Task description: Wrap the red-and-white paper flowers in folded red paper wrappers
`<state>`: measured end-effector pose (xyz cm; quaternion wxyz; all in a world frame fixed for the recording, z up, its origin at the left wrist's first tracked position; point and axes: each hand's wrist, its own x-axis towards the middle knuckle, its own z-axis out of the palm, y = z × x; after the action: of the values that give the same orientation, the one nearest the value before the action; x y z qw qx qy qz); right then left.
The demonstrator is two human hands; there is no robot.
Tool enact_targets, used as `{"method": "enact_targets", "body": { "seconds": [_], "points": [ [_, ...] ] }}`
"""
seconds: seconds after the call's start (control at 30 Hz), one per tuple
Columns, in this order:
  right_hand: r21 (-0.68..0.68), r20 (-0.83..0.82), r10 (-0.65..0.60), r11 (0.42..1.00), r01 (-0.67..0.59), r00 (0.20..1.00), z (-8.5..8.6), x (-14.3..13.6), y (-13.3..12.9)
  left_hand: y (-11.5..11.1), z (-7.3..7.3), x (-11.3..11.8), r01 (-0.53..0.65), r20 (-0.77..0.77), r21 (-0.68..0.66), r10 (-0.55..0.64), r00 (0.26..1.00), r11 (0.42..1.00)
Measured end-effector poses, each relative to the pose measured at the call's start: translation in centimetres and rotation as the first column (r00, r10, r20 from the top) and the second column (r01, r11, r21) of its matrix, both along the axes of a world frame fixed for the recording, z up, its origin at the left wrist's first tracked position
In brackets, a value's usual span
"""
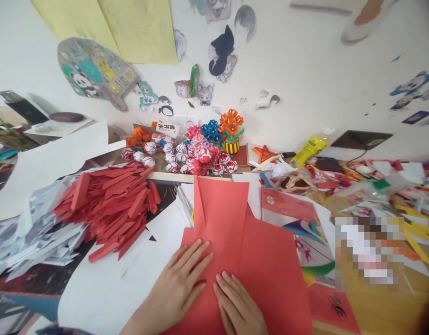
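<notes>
The left hand [181,274] lies flat and open on the folded red paper [221,209], with fingers slightly apart, holding nothing between them. The right hand [240,302] rests just beside it on the red layers, its fingers close together and a little bent; it grasps nothing. The folded paper extends forward from both hands, above a larger red sheet [273,265], which spreads to the right of the right hand. Left of the left hand are red strips [113,200] and, farther, white strips [29,232].
</notes>
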<state>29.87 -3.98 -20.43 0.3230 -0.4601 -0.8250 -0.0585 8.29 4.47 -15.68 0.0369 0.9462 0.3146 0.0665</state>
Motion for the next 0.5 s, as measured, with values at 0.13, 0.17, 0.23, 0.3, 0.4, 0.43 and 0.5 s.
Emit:
{"method": "enact_targets", "body": {
  "seconds": [0.13, 0.17, 0.23, 0.3, 0.4, 0.43, 0.5],
  "points": [
    [-0.045, -0.015, 0.048, 0.998, -0.049, 0.999, 0.8, 0.9, 0.3, 0.2, 0.1, 0.2, -0.016, 0.008, -0.031, 0.016, 1.000, 0.999],
    [-0.074, -0.028, 0.068, 0.995, -0.070, 0.997, 1.1, 1.2, 0.6, 0.2, 0.1, 0.2, -0.016, 0.017, -0.038, 0.017, 1.000, 0.999],
    [-0.140, -0.053, 0.089, 0.986, -0.096, 0.995, 1.8, 2.0, 1.2, 0.3, 0.1, 0.1, -0.015, 0.030, -0.047, 0.017, 0.999, 0.999],
    [-0.171, -0.041, 0.066, 0.983, -0.072, 0.997, 2.5, 2.8, 2.2, 0.3, 0.2, 0.1, -0.012, 0.025, -0.047, 0.013, 1.000, 0.999],
    [-0.161, 0.046, 0.030, 0.987, -0.022, 0.998, 3.2, 3.5, 4.2, 0.3, 0.4, 0.0, -0.005, 0.000, -0.033, 0.005, 1.000, 0.999],
    [-0.172, 0.070, 0.036, 0.985, -0.024, 0.997, 3.3, 3.7, 4.9, 0.3, 0.4, -0.1, -0.004, -0.004, -0.026, 0.004, 1.000, 1.000],
    [-0.226, 0.101, 0.073, 0.973, -0.049, 0.992, 3.6, 3.7, 6.2, 0.3, 0.4, -0.2, -0.003, -0.008, -0.018, 0.003, 1.000, 1.000]
  ]
}}
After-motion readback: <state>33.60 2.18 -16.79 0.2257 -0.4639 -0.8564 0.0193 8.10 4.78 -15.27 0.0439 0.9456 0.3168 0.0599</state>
